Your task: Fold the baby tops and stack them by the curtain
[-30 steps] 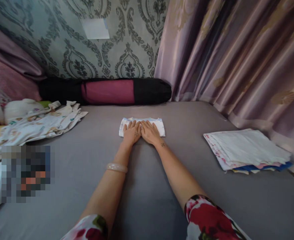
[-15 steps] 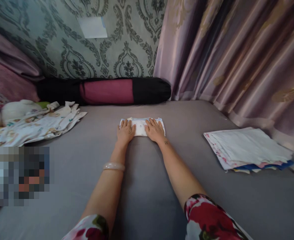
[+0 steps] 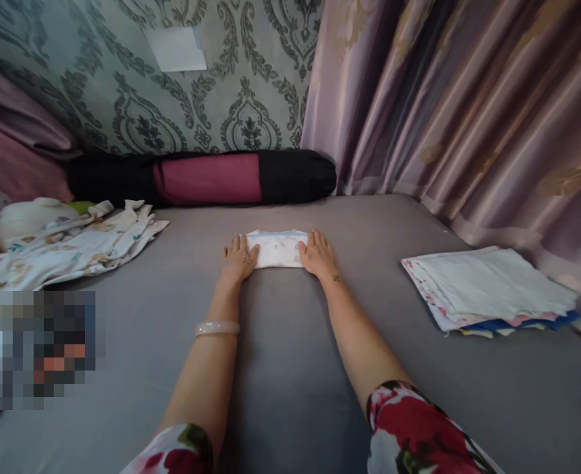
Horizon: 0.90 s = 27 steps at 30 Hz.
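Note:
A small white folded cloth (image 3: pixel 278 251) with a faint print and a bluish top edge lies flat on the grey bed sheet (image 3: pixel 290 368). My left hand (image 3: pixel 240 259) rests palm down over its left end, fingers stretched out and thumb lying on the cloth. Over the right end lies my right hand (image 3: pixel 317 253), also flat with fingers extended forward. Both hands cover the cloth's ends, while its middle shows between the thumbs. Whether the cloth is a garment I cannot tell.
A stack of folded cloths (image 3: pixel 493 286) lies at the right. Printed white clothing (image 3: pixel 87 247) is spread at the left beside a white plush toy (image 3: pixel 38 220). A black and maroon long bag (image 3: pixel 206 178) lies along the wall, and curtains (image 3: pixel 448 99) hang at the right.
My hands have slid apart from the middle of the folded cloth to its two ends, uncovering its centre. The cloth stays in about the same place.

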Each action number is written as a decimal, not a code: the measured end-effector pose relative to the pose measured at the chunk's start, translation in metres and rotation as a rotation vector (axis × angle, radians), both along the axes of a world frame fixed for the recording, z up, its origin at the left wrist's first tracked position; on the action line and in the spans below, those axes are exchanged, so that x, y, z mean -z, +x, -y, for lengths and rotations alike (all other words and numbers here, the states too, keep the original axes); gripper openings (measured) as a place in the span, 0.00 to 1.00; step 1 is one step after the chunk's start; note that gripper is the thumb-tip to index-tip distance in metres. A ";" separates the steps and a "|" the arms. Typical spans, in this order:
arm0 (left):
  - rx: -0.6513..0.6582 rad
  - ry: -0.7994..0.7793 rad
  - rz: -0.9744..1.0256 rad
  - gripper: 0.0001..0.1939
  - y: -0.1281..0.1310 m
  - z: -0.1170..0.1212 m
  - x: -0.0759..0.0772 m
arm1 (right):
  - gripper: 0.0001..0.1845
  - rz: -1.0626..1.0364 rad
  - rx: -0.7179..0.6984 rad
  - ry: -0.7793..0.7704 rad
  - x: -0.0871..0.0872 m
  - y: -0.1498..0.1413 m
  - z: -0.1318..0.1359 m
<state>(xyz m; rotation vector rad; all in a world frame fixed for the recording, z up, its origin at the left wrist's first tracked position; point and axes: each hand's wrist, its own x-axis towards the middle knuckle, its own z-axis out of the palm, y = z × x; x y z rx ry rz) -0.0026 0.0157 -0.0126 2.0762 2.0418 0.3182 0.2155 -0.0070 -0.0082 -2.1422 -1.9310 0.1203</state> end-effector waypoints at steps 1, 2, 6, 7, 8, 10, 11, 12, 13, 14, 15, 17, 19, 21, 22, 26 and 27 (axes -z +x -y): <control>-0.003 -0.004 -0.004 0.36 0.000 0.000 0.000 | 0.33 -0.004 0.014 -0.004 0.000 0.000 0.000; -0.004 -0.009 -0.008 0.36 0.000 0.000 -0.001 | 0.33 -0.008 0.024 -0.008 0.000 0.001 0.000; 0.003 -0.035 0.002 0.36 0.000 0.001 -0.006 | 0.33 -0.019 0.023 -0.030 -0.001 0.002 0.000; 0.000 -0.040 0.009 0.36 0.000 0.002 -0.007 | 0.33 -0.020 0.020 -0.033 -0.002 0.002 0.000; -0.008 -0.040 0.014 0.36 0.000 0.003 -0.010 | 0.32 -0.019 0.018 -0.027 -0.003 0.001 0.000; -0.031 -0.001 0.006 0.35 0.003 0.005 -0.014 | 0.32 -0.017 0.013 0.008 -0.007 -0.001 0.001; -0.037 0.044 -0.009 0.34 0.005 0.007 -0.017 | 0.31 -0.018 0.005 0.033 -0.009 -0.004 0.002; -0.029 0.103 -0.027 0.34 0.008 0.008 -0.019 | 0.31 -0.020 -0.010 0.056 -0.012 -0.007 0.003; -0.005 0.166 -0.045 0.33 0.011 0.010 -0.021 | 0.31 -0.023 -0.031 0.072 -0.014 -0.011 0.004; 0.031 0.220 -0.059 0.33 0.014 0.011 -0.022 | 0.31 -0.026 -0.057 0.078 -0.016 -0.015 0.005; 0.068 0.251 -0.068 0.32 0.018 0.012 -0.022 | 0.31 -0.028 -0.081 0.076 -0.017 -0.019 0.006; 0.122 0.243 -0.079 0.32 0.023 0.013 -0.020 | 0.31 -0.026 -0.117 0.060 -0.018 -0.025 0.008; 0.132 0.180 -0.087 0.32 0.025 0.013 -0.016 | 0.31 -0.019 -0.130 0.032 -0.016 -0.029 0.009; 0.118 0.111 -0.091 0.32 0.025 0.012 -0.011 | 0.31 -0.010 -0.125 -0.001 -0.013 -0.029 0.011; 0.109 0.083 -0.092 0.33 0.024 0.011 -0.009 | 0.31 -0.004 -0.119 -0.014 -0.012 -0.029 0.011; 0.098 0.035 -0.084 0.33 0.023 0.011 -0.007 | 0.31 0.004 -0.102 -0.032 -0.008 -0.027 0.010; 0.097 0.033 -0.082 0.33 0.024 0.011 -0.007 | 0.32 0.003 -0.106 -0.033 -0.007 -0.027 0.010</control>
